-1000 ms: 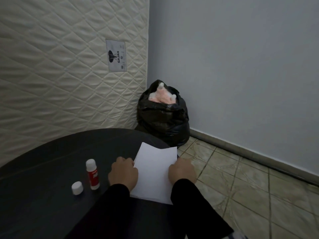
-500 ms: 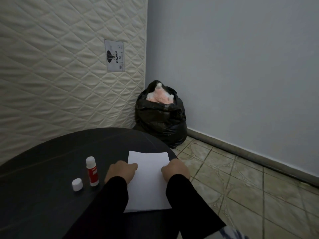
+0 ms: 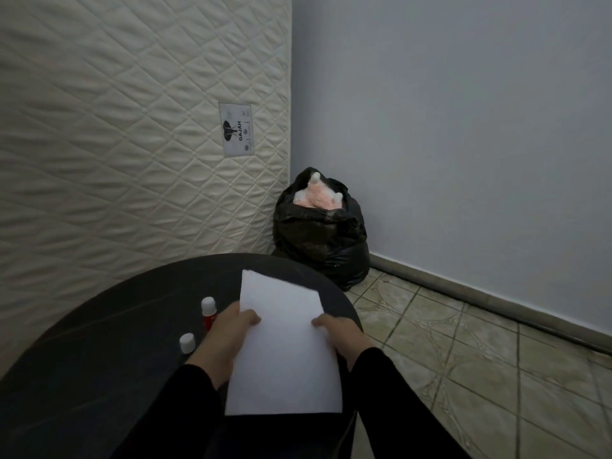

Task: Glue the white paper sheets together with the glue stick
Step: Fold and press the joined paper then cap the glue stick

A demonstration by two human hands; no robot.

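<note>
White paper sheets (image 3: pixel 284 352) are lifted off the round black table (image 3: pixel 99 359), tilted up toward me. My left hand (image 3: pixel 228 336) pinches their left edge, thumb on top. My right hand (image 3: pixel 341 336) pinches the right edge. I cannot tell how many sheets there are. The red glue stick (image 3: pixel 209 313) stands uncapped on the table just left of my left hand, partly hidden by it. Its white cap (image 3: pixel 187 342) lies on the table a little nearer to me.
A quilted mattress (image 3: pixel 132 127) leans against the wall behind the table. A black rubbish bag (image 3: pixel 324 240) with pink and white stuff on top sits in the corner. Tiled floor (image 3: pixel 463 359) lies to the right of the table.
The paper lay flat under both hands before. Now both hands have gripped its side edges and raised it off the table toward me.
</note>
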